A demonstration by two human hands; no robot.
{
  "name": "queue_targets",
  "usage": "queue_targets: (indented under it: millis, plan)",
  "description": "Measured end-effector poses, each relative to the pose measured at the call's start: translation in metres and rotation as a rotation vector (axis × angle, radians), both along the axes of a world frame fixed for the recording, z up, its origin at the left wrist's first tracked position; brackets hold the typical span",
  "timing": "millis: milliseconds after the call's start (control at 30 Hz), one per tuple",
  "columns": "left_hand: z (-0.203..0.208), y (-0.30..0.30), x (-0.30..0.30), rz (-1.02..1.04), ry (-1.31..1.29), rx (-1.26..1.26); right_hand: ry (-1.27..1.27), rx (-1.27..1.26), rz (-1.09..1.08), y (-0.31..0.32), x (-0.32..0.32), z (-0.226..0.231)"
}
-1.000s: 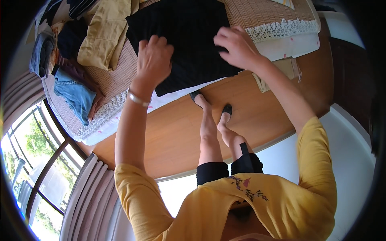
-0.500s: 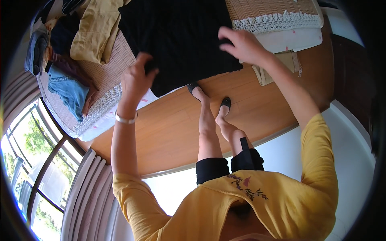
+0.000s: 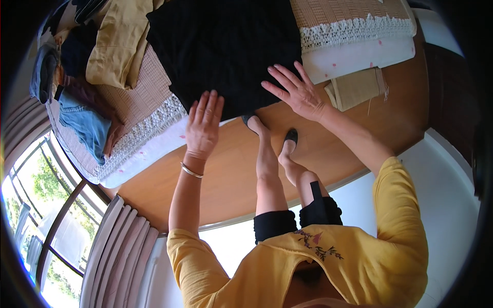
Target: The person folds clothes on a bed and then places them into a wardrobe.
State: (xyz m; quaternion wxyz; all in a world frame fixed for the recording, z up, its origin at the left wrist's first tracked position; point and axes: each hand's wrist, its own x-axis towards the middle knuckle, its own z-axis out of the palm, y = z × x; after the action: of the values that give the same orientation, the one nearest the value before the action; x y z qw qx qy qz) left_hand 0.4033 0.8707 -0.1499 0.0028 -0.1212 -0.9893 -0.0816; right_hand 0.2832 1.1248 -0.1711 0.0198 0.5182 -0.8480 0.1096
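A black garment (image 3: 226, 51) lies spread on the bed, its lower part at the bed's near edge. My left hand (image 3: 203, 126) rests flat at the garment's lower left, fingers stretched out side by side and holding nothing. At the lower right edge, my right hand (image 3: 299, 95) is open with fingers spread, the fingertips over or against the black cloth. Whether those fingertips press on it, I cannot tell. The garment's top runs out of the picture, so its kind is unclear.
The bed has a woven tan mat (image 3: 334, 13) with a white lace border (image 3: 359, 32). Khaki trousers (image 3: 115, 46), blue denim (image 3: 84, 123) and dark clothes lie to the left. Beige folded cloth (image 3: 357, 90) is beyond the bed edge at right. A curtain (image 3: 120, 256) hangs by the window.
Both hands have let go of the black garment's sides and opened. My left hand has moved right and nearer, my right hand slightly nearer. The garment's lower part now lies flatter.
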Motion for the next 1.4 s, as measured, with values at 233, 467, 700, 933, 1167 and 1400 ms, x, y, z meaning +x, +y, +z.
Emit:
queue_targets:
  millis: [233,467,700,933,1167,1400]
  plan:
    - [0.044,0.001,-0.003,-0.041,-0.005,0.047,0.007,-0.05,0.052,0.01,-0.004,0.038]
    - [0.088,0.007,0.028,-0.065,-0.416,0.412,-0.538,0.185,0.012,0.029,0.013,0.096]
    - [0.118,-0.053,-0.064,0.094,-0.807,0.423,-0.955,0.164,-0.023,-0.011,-0.085,0.135]
    - [0.069,-0.097,-0.106,0.295,0.029,0.554,-0.497,-0.268,-0.394,-0.015,-0.141,0.083]
    - [0.011,-0.05,-0.054,1.067,-0.148,1.224,-0.878,-0.481,-1.012,-0.038,-0.079,0.05]
    - [0.011,-0.044,-0.08,1.122,-0.291,1.593,-1.503,-0.663,-1.07,-0.059,-0.081,0.061]
